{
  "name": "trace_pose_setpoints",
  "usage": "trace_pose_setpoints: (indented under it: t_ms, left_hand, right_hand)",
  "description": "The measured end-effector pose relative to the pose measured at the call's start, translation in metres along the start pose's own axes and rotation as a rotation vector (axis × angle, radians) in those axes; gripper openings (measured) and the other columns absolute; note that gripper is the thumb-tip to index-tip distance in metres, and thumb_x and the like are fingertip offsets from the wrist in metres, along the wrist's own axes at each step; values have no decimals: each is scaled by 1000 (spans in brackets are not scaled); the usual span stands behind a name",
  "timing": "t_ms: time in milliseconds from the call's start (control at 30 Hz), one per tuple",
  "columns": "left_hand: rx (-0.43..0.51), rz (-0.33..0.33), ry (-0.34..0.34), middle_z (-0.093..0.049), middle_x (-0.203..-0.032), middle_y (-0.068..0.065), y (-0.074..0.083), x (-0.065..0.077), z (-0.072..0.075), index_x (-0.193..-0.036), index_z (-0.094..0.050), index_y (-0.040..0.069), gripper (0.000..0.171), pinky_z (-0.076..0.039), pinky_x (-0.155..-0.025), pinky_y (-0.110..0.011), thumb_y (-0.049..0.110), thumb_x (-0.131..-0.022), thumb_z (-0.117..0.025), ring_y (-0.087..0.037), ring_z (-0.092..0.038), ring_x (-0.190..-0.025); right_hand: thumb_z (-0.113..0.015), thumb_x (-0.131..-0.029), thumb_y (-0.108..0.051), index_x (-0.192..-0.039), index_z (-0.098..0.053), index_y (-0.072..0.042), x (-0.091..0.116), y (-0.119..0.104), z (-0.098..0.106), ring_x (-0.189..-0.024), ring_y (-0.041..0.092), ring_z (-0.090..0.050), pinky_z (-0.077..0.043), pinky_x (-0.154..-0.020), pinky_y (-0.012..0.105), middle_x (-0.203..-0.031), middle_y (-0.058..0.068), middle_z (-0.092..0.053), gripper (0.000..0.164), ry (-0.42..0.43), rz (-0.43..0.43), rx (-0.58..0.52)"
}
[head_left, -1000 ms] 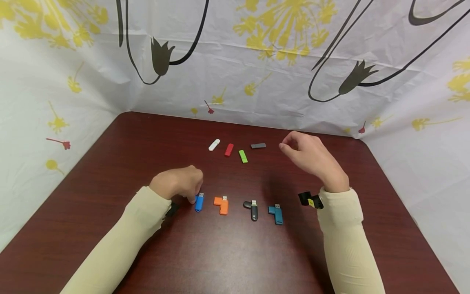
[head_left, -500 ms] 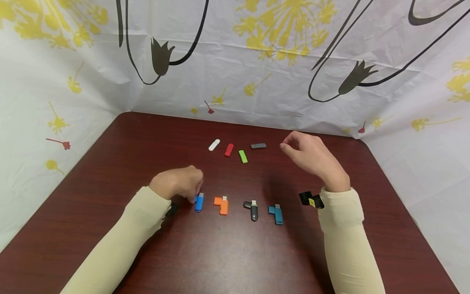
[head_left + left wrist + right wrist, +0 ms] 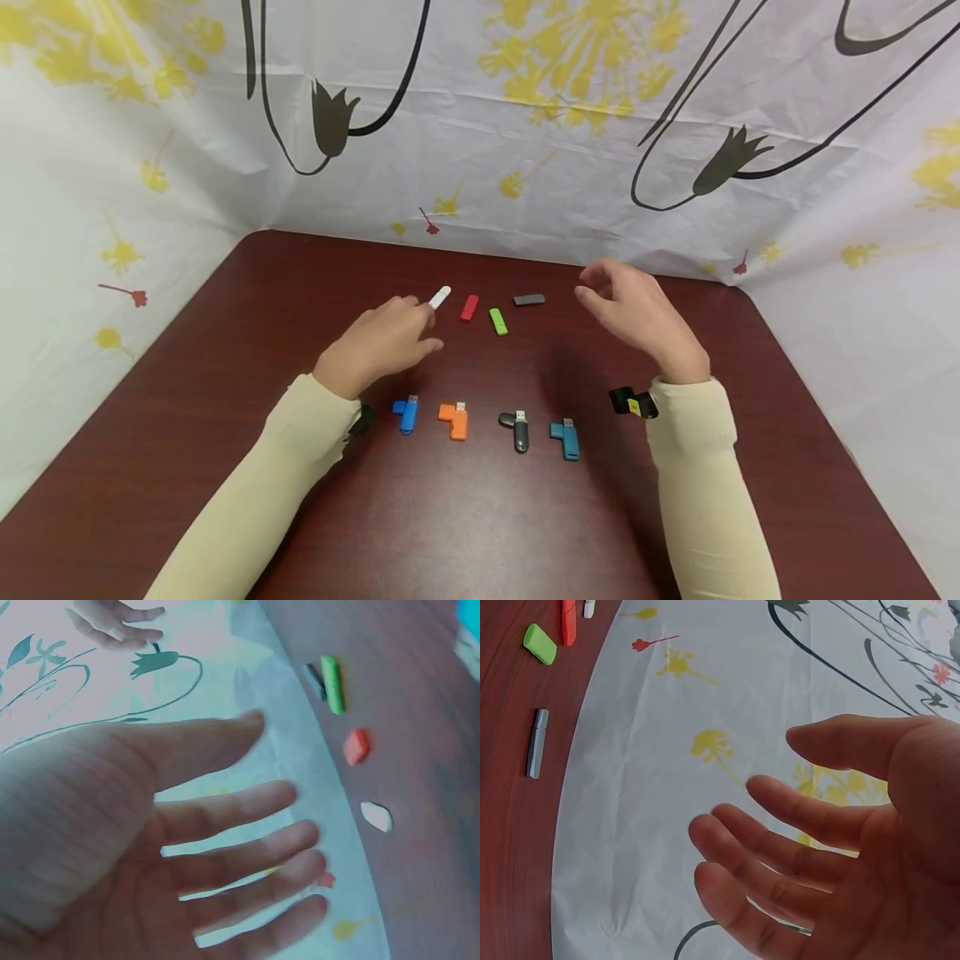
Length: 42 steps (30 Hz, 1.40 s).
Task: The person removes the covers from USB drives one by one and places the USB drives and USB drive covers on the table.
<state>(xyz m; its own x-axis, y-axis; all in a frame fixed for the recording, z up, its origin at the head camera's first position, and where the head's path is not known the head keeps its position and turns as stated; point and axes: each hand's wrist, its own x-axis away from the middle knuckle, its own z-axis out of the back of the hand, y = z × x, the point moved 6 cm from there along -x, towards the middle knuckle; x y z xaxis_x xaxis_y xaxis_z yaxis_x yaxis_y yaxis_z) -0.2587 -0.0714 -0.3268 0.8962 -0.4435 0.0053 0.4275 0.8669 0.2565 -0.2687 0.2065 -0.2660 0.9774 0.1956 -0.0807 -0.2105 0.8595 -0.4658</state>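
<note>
My left hand (image 3: 381,340), fingers apart and holding nothing, hovers over the table's left middle, its fingertips overlapping the white USB stick (image 3: 440,297) in the head view. Over the right side my right hand (image 3: 633,312) hangs with relaxed, bare fingers. Nearest to it lies a capped grey USB stick (image 3: 529,299). Between the hands are a red USB stick (image 3: 469,307) and a lime green one (image 3: 498,322). Closer to me stand uncapped sticks in a row, each with its cap beside it: blue (image 3: 408,414), orange (image 3: 457,421), black (image 3: 521,432) and teal (image 3: 570,439).
The dark reddish-brown table (image 3: 480,525) is bordered at the back and sides by a white cloth (image 3: 480,200) with yellow flowers and dark stems. A small black device (image 3: 633,403) sits at my right wrist.
My left hand has left the blue USB stick's cap and moved forward and up towards the white stick, its fingers spreading. The right hand has barely shifted.
</note>
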Motion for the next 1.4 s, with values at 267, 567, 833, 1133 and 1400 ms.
trace_pose_setpoints:
  t_ms: [267,567,833,1133,1400]
  left_hand:
    - [11,-25,169,-58,-127,-13,27,-16,25,-131,-56,7,52,-54,-94,-43,42,-93,-60,-27,-50,-113]
    - [72,-1,279,-49,-142,-14,44,-27,48,-141,-47,9,58,-47,-103,-51,44,-95,-55,-32,-42,-128]
    - [57,-14,324,-43,-148,-14,50,-29,53,-146,-42,10,60,-44,-106,-51,44,-97,-51,-32,-36,-134]
    - [71,-3,300,-42,-148,-12,43,-27,49,-145,-42,11,59,-45,-106,-50,44,-97,-51,-30,-35,-135]
    - [72,-10,263,-39,-150,-13,41,-29,48,-145,-43,11,59,-46,-106,-49,44,-97,-52,-29,-33,-137]
  right_hand:
    - [-57,-95,-31,-138,-49,-9,-19,0,-9,-112,30,-55,-50,-89,55,-136,16,-53,49,60,57,-17]
    - [-57,-96,-29,-143,-44,-8,-47,10,-29,-124,32,-44,-39,-102,60,-146,18,-44,53,64,157,14]
    - [-53,-97,-20,-147,-39,-5,-73,33,-70,-139,35,-30,-31,-112,59,-153,22,-35,54,-91,208,82]
    - [-45,-99,-10,-151,-29,0,-83,47,-107,-144,40,-17,-24,-116,62,-160,26,-18,55,-305,197,101]
    - [-44,-99,-7,-145,-38,4,-84,53,-118,-140,38,-27,-28,-114,60,-152,28,-31,48,-359,218,72]
